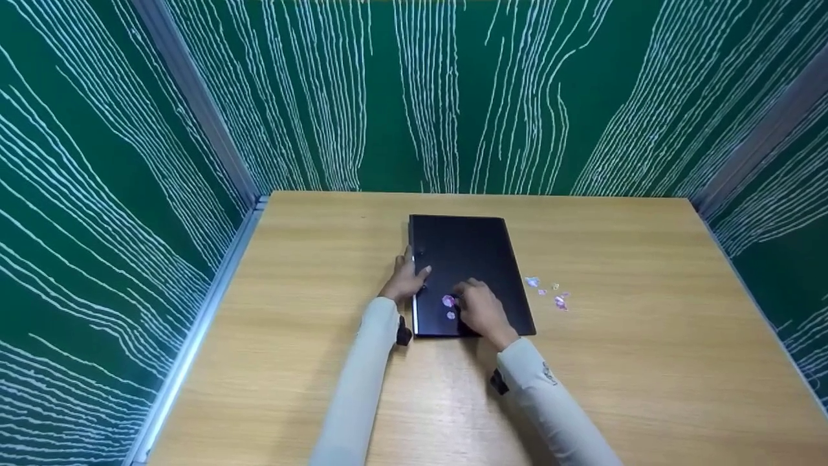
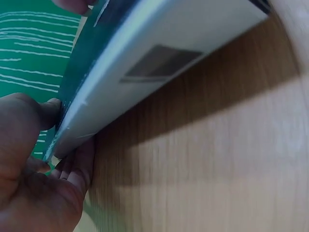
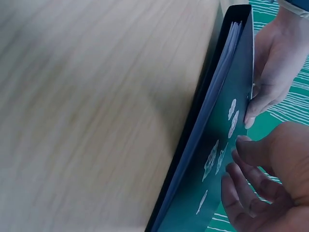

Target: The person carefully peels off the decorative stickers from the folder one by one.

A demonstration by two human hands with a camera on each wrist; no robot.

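Note:
A black binder lies on the table, with sheets of paper between its covers. My left hand grips its left edge at the spine, thumb on the cover and fingers against the side and underneath. Shiny flower-like stickers sit on the lower cover; the right wrist view shows several. Over them is my right hand, its fingers bent and slightly apart. The right fingertips are close to a sticker; I see nothing held, and contact with the cover is unclear.
More small shiny pieces lie on the wooden table, right of the binder. Green panels with white wavy lines stand behind the table and at both sides, joined by grey metal posts.

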